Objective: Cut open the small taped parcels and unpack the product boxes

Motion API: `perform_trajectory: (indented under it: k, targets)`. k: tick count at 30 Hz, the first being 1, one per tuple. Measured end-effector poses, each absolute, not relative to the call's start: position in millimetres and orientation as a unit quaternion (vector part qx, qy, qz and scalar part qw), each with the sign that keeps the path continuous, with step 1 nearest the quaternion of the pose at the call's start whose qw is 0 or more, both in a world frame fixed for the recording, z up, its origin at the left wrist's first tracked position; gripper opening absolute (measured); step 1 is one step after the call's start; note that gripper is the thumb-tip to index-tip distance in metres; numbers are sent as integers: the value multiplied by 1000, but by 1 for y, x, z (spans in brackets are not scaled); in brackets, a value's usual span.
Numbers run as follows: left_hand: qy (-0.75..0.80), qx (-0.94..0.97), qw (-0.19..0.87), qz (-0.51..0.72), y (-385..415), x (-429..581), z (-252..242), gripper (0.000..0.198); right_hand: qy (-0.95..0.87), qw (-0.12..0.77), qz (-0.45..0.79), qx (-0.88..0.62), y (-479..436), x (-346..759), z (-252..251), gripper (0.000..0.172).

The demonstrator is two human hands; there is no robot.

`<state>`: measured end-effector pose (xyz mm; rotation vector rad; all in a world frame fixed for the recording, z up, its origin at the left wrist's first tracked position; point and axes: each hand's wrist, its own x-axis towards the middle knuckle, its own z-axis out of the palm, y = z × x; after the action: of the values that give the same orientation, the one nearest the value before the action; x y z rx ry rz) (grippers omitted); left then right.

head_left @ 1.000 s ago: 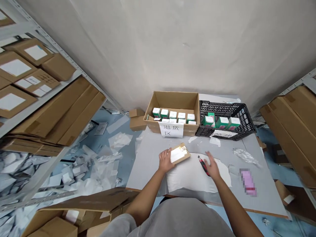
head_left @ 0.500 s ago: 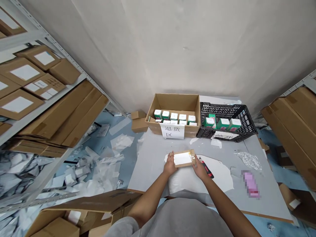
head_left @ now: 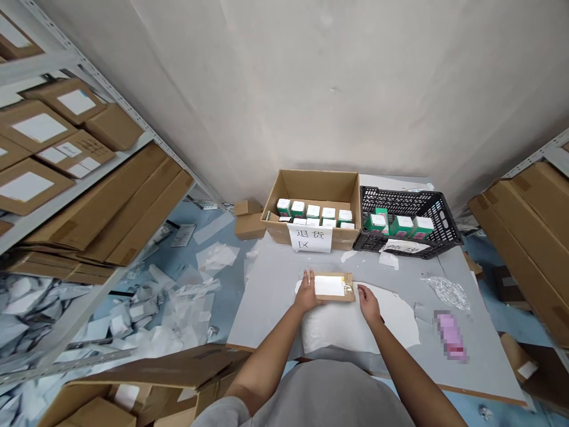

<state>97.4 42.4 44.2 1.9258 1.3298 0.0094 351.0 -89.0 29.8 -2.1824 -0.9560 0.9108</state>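
Observation:
A small cardboard box (head_left: 329, 286) with a white label and clear tape at its right end sits over a white plastic mailer bag (head_left: 331, 329). My left hand (head_left: 306, 292) grips the box's left end, thumb along the near edge. Just off the box's right end, my right hand (head_left: 368, 303) is closed, its fingers curled. It covers the red and black utility knife (head_left: 383, 319); only a dark end shows by the wrist, and the fingers look wrapped round it.
At the back stand an open carton (head_left: 320, 178) of green-white boxes and a black crate (head_left: 438, 237) with similar boxes. Crumpled clear plastic (head_left: 448, 292) and a blurred pink item (head_left: 450, 335) lie right. Shelves of cartons (head_left: 40, 127) rise left; an open carton (head_left: 169, 367) stands near left.
My right hand has let go of the box's right end and moved right, onto the utility knife. My left hand keeps the box, which now lies straighter.

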Motion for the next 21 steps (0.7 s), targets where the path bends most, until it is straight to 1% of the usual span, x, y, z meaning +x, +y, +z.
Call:
perform_trajectory:
  k: [2, 3, 6, 8, 10, 13, 15, 18, 21]
  targets:
    - [519, 778, 354, 11, 42, 98, 42, 155, -353, 207, 304, -860, -95, 360, 24, 51]
    - [514, 786, 343, 14, 41, 99, 42, 153, -348, 155, 298, -875, -98, 362, 20, 52]
    - [504, 789, 351, 15, 42, 100, 42, 151, -339, 15, 304, -890, -112, 365, 7, 58]
    - [511, 772, 376, 28, 42, 102, 41, 151, -343, -34, 299, -890, -121, 365, -1, 53]
    - [539, 737, 402, 64, 40, 102, 36, 146, -350, -49, 286, -891, -129, 366, -9, 46]
    - [616, 652, 429, 106, 33, 100, 25, 130, -354, -38, 286, -890, -134, 371, -13, 39]
    - [633, 619, 450, 118, 27, 96, 17, 115, -350, -3, 305, -886, -132, 377, -10, 37]
    - [596, 617, 492, 151, 19, 88, 9, 91, -319, 99, 337, -880, -122, 385, 5, 38]
    - [566, 605, 527, 189, 15, 82, 4, 76, -316, 224, 346, -854, -107, 385, 29, 46]
